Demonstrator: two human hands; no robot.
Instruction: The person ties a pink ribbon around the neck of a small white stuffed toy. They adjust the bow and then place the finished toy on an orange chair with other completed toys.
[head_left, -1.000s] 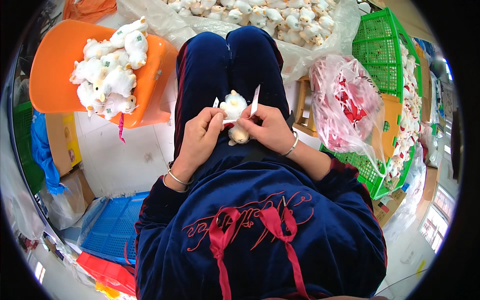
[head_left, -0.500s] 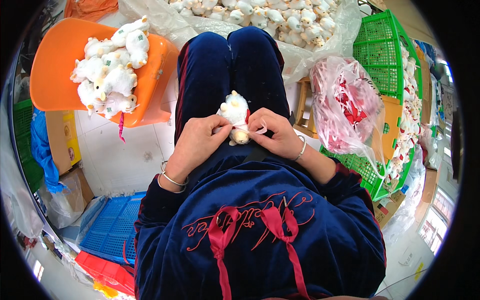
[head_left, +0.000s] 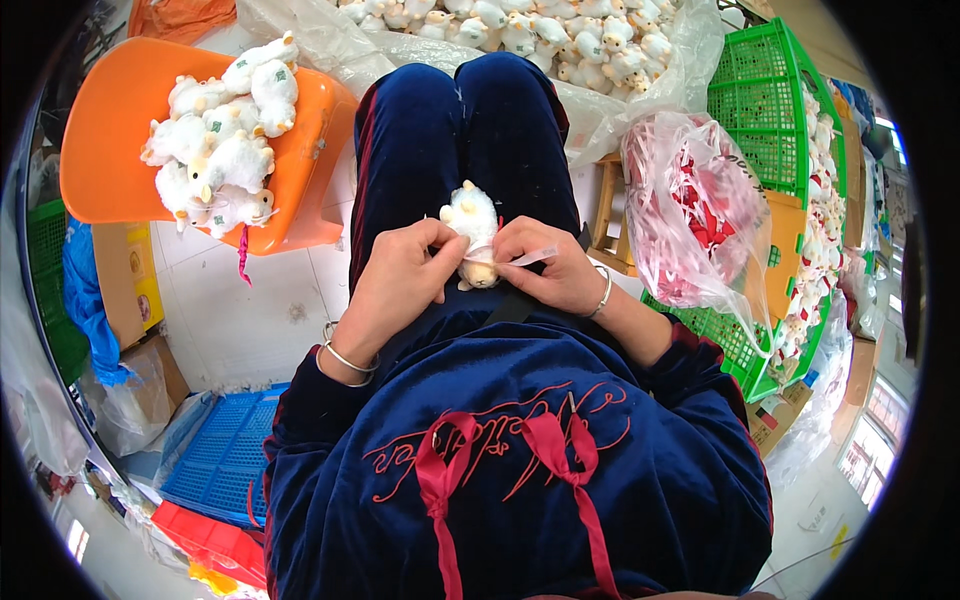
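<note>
A small white plush sheep (head_left: 474,214) lies on my lap, its beige face (head_left: 479,274) toward me. Around its neck runs a pale pink ribbon (head_left: 482,253). My left hand (head_left: 413,262) pinches at the ribbon's left side, thumb and forefinger together beside the neck. On the other side my right hand (head_left: 551,262) grips the ribbon between thumb and fingers, with a loose end sticking out past them. A bit of red shows by the toy next to my right fingertips.
Several white plush toys (head_left: 215,150) lie on an orange stool (head_left: 110,150) at left. More fill a clear plastic sack (head_left: 690,70) beyond my knees. At right, a plastic bag of pink ribbons (head_left: 690,215) sits against green crates (head_left: 755,100). A blue crate (head_left: 225,455) is at lower left.
My left hand has shifted slightly right, closer over the toy's neck. The ribbon end at my right hand now points up and to the right. The toy stays in place.
</note>
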